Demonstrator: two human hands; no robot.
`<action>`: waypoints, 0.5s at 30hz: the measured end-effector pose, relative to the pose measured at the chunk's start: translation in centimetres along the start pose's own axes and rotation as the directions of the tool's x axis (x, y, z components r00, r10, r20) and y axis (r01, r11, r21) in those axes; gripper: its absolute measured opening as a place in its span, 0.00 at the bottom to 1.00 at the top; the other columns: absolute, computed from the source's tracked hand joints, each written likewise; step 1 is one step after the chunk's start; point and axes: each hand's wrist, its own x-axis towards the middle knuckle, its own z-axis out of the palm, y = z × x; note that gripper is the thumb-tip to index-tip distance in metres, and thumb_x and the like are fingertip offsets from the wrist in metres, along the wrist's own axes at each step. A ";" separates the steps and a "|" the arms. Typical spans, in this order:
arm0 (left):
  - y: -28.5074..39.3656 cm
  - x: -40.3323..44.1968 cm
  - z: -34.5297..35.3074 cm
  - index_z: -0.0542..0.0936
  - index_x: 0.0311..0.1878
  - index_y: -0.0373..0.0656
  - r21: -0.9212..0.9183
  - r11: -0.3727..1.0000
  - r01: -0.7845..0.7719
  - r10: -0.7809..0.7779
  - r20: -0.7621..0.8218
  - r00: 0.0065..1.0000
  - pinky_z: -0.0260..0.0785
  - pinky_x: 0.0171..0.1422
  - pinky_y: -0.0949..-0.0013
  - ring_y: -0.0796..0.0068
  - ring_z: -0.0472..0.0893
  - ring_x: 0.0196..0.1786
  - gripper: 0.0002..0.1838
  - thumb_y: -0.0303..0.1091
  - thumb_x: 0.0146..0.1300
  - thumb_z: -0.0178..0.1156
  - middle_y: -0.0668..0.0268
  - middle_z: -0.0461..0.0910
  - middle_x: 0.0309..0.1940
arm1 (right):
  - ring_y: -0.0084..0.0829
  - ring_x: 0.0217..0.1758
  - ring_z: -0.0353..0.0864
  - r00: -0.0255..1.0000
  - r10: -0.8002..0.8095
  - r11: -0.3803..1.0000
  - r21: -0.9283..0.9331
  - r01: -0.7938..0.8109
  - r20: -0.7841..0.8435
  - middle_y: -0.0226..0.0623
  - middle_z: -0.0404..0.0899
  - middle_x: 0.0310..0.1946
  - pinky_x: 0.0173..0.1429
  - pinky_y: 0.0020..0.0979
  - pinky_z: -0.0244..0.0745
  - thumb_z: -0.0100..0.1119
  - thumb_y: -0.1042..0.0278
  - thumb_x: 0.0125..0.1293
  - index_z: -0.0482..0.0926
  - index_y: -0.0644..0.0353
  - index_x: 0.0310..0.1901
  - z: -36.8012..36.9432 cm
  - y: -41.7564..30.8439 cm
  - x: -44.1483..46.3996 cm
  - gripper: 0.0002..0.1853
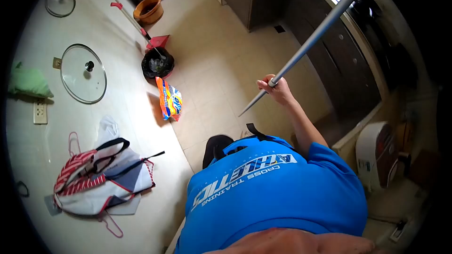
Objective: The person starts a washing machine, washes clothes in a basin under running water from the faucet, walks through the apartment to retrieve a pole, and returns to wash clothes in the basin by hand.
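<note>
My right hand [282, 92] is closed around a long grey metal pole [313, 44], near a light-coloured joint on it. The pole slants from the top right of the view down to a narrow tip above the tiled floor, left of my hand. My left hand does not show. A blue shirt [282, 193] covers my torso below.
On the floor by the left wall are an orange detergent bag [169, 99], a black-lined bin [157, 63], a red dustpan [157, 42] and a wooden tub [149, 10]. Glass lids [77, 77] and striped cloth items [103, 178] hang on the wall. Dark cabinets [325, 42] stand right.
</note>
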 end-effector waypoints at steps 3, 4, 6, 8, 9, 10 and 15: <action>2.4 3.2 -2.7 0.77 0.27 0.40 -0.059 0.998 0.038 -0.039 -0.017 0.999 0.69 0.33 0.68 0.72 0.77 0.27 0.14 0.42 0.57 0.53 0.61 0.78 0.22 | 0.21 0.21 0.68 0.999 -0.045 0.997 -0.057 0.046 0.007 0.31 0.72 0.16 0.25 0.26 0.63 0.62 0.58 0.55 0.76 0.64 0.24 2.3 -0.8 6.7 0.16; 3.1 4.6 -3.7 0.77 0.27 0.40 -0.069 0.997 0.044 -0.045 -0.017 0.999 0.69 0.33 0.68 0.72 0.77 0.27 0.14 0.41 0.57 0.53 0.61 0.78 0.22 | 0.21 0.21 0.68 0.998 -0.053 0.998 -0.032 0.053 -0.025 0.31 0.72 0.16 0.25 0.26 0.63 0.62 0.58 0.55 0.76 0.64 0.24 3.2 -0.4 8.8 0.15; 4.8 7.4 -5.9 0.77 0.26 0.40 -0.057 0.998 0.036 -0.037 -0.012 0.999 0.69 0.32 0.67 0.72 0.77 0.27 0.14 0.41 0.57 0.53 0.61 0.78 0.22 | 0.21 0.20 0.67 0.992 -0.081 0.996 0.022 0.083 -0.100 0.30 0.71 0.16 0.25 0.26 0.62 0.62 0.59 0.54 0.76 0.64 0.24 4.2 -0.5 12.5 0.14; 6.8 11.3 -8.5 0.77 0.26 0.40 -0.045 0.999 0.006 -0.007 -0.013 1.000 0.69 0.32 0.67 0.71 0.77 0.26 0.14 0.41 0.57 0.53 0.61 0.78 0.22 | 0.21 0.21 0.69 0.987 -0.025 0.999 -0.025 0.022 -0.160 0.30 0.73 0.16 0.26 0.25 0.65 0.63 0.58 0.53 0.77 0.63 0.24 4.8 -1.2 15.7 0.15; 7.7 13.2 -9.9 0.77 0.26 0.40 -0.025 1.000 -0.018 0.018 -0.015 1.000 0.69 0.32 0.67 0.71 0.77 0.26 0.14 0.41 0.56 0.53 0.61 0.78 0.22 | 0.21 0.22 0.70 0.980 0.035 0.999 -0.015 -0.039 -0.196 0.30 0.73 0.17 0.27 0.25 0.65 0.63 0.58 0.53 0.77 0.63 0.23 5.2 -1.8 16.5 0.15; 8.8 15.5 -11.4 0.77 0.26 0.40 0.012 0.999 -0.050 0.050 -0.015 0.999 0.69 0.32 0.67 0.71 0.77 0.26 0.14 0.41 0.56 0.53 0.61 0.78 0.22 | 0.21 0.22 0.70 0.982 0.023 0.999 -0.031 -0.029 -0.190 0.30 0.73 0.17 0.27 0.25 0.65 0.63 0.58 0.53 0.77 0.63 0.23 5.2 -2.1 17.6 0.15; 20.5 27.0 -22.0 0.77 0.27 0.39 -0.078 0.944 -0.319 0.298 -0.209 0.931 0.68 0.29 0.68 0.72 0.77 0.24 0.12 0.38 0.57 0.53 0.61 0.77 0.21 | 0.21 0.30 0.78 0.966 0.061 0.996 0.073 -0.045 -0.250 0.32 0.79 0.24 0.30 0.22 0.72 0.59 0.60 0.58 0.75 0.62 0.30 6.3 -4.2 24.4 0.12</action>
